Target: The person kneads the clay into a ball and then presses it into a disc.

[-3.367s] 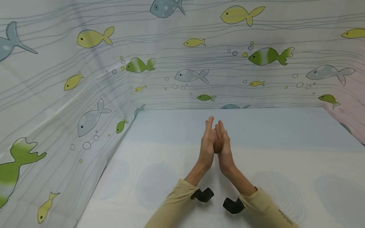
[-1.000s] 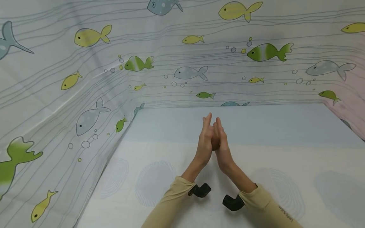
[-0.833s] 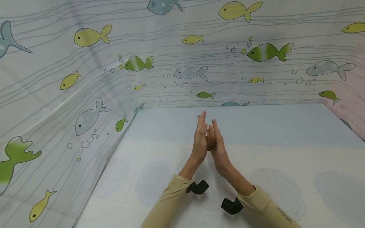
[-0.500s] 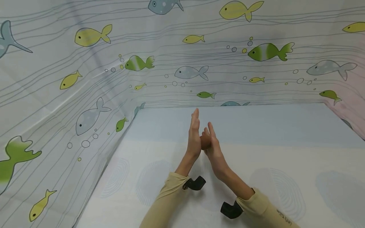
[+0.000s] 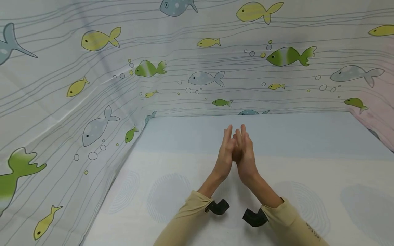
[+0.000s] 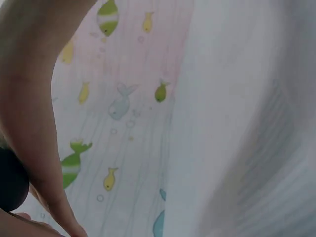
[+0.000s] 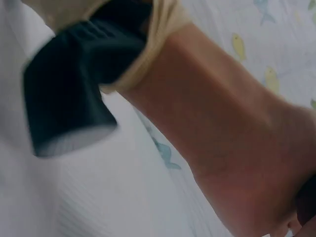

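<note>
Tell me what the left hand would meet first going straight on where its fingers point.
The left hand would probably meet the white fish-printed sheet behind the pale patterned tabletop, though depth is unclear.

Tan sleeves, the right one with dark lettering, bear bent black wrist pieces.

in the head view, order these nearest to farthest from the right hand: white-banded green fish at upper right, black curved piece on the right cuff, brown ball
1. Brown ball: against the palm of the right hand.
2. Black curved piece: below the hand, at the right cuff.
3. White-banded green fish: above and to the right, printed on the back curtain.
</note>
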A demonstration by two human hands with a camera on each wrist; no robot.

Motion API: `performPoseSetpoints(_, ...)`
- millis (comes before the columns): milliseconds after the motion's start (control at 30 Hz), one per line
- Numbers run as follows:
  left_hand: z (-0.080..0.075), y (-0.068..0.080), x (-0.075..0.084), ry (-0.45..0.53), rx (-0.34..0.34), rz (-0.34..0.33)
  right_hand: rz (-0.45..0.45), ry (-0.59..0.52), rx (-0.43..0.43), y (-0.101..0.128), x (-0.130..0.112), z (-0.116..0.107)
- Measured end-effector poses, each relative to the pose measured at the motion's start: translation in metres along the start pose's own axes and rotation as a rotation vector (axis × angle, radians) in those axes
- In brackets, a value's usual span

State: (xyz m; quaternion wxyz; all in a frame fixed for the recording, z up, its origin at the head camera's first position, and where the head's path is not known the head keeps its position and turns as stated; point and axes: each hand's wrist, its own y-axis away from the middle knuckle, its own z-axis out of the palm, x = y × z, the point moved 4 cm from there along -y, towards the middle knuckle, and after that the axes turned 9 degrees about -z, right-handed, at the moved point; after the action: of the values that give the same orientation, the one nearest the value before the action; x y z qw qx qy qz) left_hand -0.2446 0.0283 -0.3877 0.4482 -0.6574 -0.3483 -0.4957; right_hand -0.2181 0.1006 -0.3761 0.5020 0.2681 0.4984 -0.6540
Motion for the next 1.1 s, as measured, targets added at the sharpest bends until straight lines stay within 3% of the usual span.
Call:
performPoseSetpoints(167, 0.016, 0.007, 0.003, 0.017, -0.074, 0.015, 0.011, 0.013, 0.087, -0.006, 0.000, -0.016)
performPoseSetpoints(600, 0.032, 0.015, 0.010, 0.005, -0.161, 0.002, 0.008, 0.001, 0.157, -0.017, -0.002, -0.040)
performPoseSetpoints(833, 0.035, 0.017, 0.017, 0.003, -0.167, 0.031, -0.019, -0.052, 0.181, -0.021, 0.001, -0.050)
performPoseSetpoints(1100, 0.024, 0.013, 0.019, -0.035, -0.082, 0.036, -0.011, -0.014, 0.118, -0.014, 0.008, -0.034)
